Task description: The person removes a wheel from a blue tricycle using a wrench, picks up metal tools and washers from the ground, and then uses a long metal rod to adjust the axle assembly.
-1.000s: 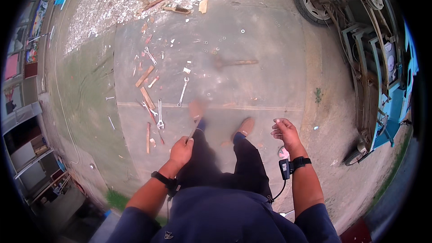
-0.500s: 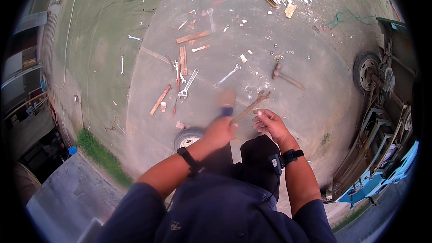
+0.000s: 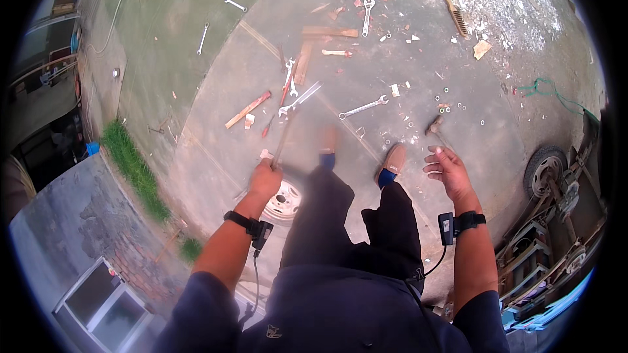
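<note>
My left hand (image 3: 265,180) is closed around the lower end of a long wrench (image 3: 281,140). Motion blurs the wrench's upper part, which overlaps a silver adjustable wrench (image 3: 286,110) on the ground. Directly beside that hand lies a wheel with a pale rim (image 3: 284,201). My right hand (image 3: 449,168) is raised on the other side, its fingers loosely bent and apart, with nothing visible in them. Just beyond it, a hammer (image 3: 434,126) lies partly hidden by the fingers. Between the hands, farther out, a combination wrench (image 3: 364,108) lies flat.
Wood strips (image 3: 303,62), a red-handled screwdriver (image 3: 267,129) and another adjustable wrench (image 3: 367,18) lie about. Several nuts (image 3: 441,110) sit beyond the hammer. A wire brush (image 3: 454,14) lies far right. Two wrenches rest on the green ground. A wheeled frame (image 3: 544,173) stands right.
My hands have moved apart: the left one leftward with the wrench, toward the wheel, the right one rightward near the hammer. The view has shifted, showing both shoes.
</note>
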`<state>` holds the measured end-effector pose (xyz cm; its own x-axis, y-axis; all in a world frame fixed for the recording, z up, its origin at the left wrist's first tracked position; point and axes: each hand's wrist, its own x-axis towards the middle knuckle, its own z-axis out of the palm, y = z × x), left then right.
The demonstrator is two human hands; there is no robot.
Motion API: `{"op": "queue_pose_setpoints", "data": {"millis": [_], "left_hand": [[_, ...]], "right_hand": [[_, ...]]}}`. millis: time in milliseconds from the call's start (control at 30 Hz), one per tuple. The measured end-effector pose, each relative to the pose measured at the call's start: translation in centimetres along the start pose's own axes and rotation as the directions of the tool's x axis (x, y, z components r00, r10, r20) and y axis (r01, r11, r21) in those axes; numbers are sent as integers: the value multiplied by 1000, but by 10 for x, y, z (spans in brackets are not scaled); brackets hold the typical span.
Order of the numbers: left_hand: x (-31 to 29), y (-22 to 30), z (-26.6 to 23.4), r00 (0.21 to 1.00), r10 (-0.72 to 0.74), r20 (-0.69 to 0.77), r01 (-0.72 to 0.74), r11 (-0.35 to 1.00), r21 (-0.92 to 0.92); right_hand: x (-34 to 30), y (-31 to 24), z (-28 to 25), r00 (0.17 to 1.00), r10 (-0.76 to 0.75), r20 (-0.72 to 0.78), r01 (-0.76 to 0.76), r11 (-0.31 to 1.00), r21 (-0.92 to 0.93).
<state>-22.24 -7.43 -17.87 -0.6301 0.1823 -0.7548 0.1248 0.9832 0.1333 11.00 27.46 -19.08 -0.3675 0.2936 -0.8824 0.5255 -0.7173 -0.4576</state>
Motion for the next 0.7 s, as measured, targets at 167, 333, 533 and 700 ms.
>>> {"op": "queue_pose_setpoints", "data": {"millis": [167, 333, 533, 700], "left_hand": [[53, -46, 1, 971, -237, 36, 234, 903, -361], [119, -98, 0, 976, -211, 58, 219, 951, -220], [226, -92, 9, 999, 16, -37, -16, 1000, 5], [348, -73, 59, 971, 199, -132, -192, 980, 58]], "right_hand": [[32, 0, 12, 994, 38, -100, -37, 999, 11], [86, 8, 87, 996, 66, -60, -66, 998, -9], [182, 36, 197, 993, 88, 73, -84, 994, -65], [251, 74, 254, 993, 85, 87, -81, 995, -50]]}}
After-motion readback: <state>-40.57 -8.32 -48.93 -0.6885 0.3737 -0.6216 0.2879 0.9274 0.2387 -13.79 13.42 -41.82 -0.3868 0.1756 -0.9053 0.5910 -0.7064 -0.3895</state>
